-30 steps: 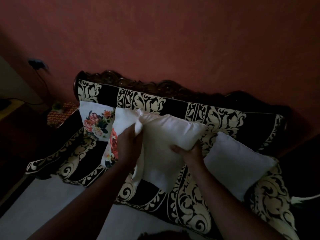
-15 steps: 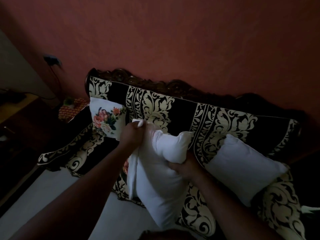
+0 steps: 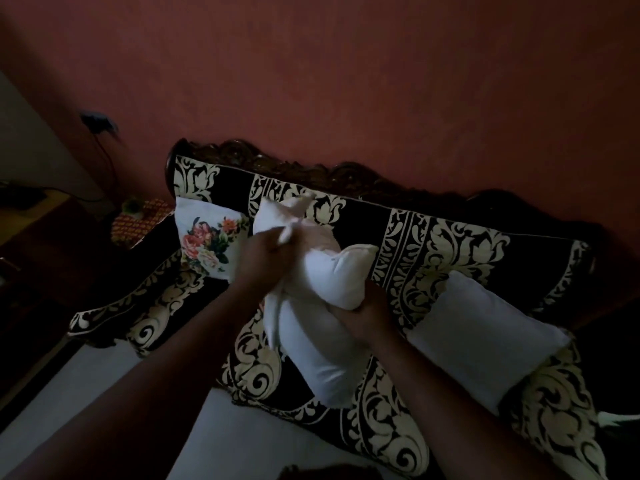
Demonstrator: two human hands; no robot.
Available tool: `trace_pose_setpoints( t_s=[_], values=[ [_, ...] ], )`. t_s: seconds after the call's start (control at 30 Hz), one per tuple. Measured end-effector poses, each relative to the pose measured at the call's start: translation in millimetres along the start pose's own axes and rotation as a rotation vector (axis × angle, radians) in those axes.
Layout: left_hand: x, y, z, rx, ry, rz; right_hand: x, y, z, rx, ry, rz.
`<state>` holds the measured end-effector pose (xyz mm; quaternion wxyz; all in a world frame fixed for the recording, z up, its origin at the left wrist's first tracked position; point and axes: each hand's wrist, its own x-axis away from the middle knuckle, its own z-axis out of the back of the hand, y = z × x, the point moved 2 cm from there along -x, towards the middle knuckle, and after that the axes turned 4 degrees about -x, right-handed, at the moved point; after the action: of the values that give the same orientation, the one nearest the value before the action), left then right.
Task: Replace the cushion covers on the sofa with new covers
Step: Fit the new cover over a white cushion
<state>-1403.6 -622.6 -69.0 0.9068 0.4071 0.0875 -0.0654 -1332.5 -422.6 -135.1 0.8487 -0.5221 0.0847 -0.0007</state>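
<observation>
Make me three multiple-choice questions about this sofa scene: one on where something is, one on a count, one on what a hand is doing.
1. Where is the floral cushion?
A. at the sofa's left end
B. on the floor
C. at the sofa's right end

2. How many plain white cushions show?
A. one
B. two
C. four

3. What is the right hand doing?
A. hanging idle
B. pressing the wall
C. gripping the held cushion

Answers: 1 A, it leans against the sofa backrest there. 2 B, the held one and the resting cushion. 3 C, its fingers squeeze the cushion's middle.
</observation>
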Motion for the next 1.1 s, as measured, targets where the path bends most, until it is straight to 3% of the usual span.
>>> trace_pose_setpoints(
  t_s=[0.07, 0.23, 0.3, 0.43, 0.53, 0.6, 0.77, 0.97, 1.1],
  values=[
    [-6, -9, 8, -0.015, 0.114, 0.107, 6, -4, 4, -0.016, 0.083, 0.100],
    [1, -21, -15, -0.061, 0.068, 0.219, 9, -6, 8, -0.094, 0.200, 0.243],
    [0, -26, -14, -0.059, 0.076, 0.313, 15, -7, 12, -0.026, 0.255, 0.414],
    [-14, -36, 5, -0.106, -0.076, 0.285, 29, -11, 17, 0.214, 0.192, 0.752],
    [-22, -43, 6, -0.253, -0.257, 0.197, 32, -2, 8, 0.423, 0.157, 0.900],
    [-25, -49, 4, -0.326, -0.282, 0.192, 27, 2, 10, 0.467, 0.157, 0.968],
    [-20, -50, -9, -0.288, -0.327, 0.205, 11, 1, 30, 0.480, 0.158, 1.000],
    [15, -85, -32, -0.205, -0.535, 0.524, 19, 3, 32, 0.504, 0.054, 0.960],
    [46, -99, -49, -0.116, -0.490, 0.587, 21, 12, 23, 0.518, -0.045, 0.912]
  ],
)
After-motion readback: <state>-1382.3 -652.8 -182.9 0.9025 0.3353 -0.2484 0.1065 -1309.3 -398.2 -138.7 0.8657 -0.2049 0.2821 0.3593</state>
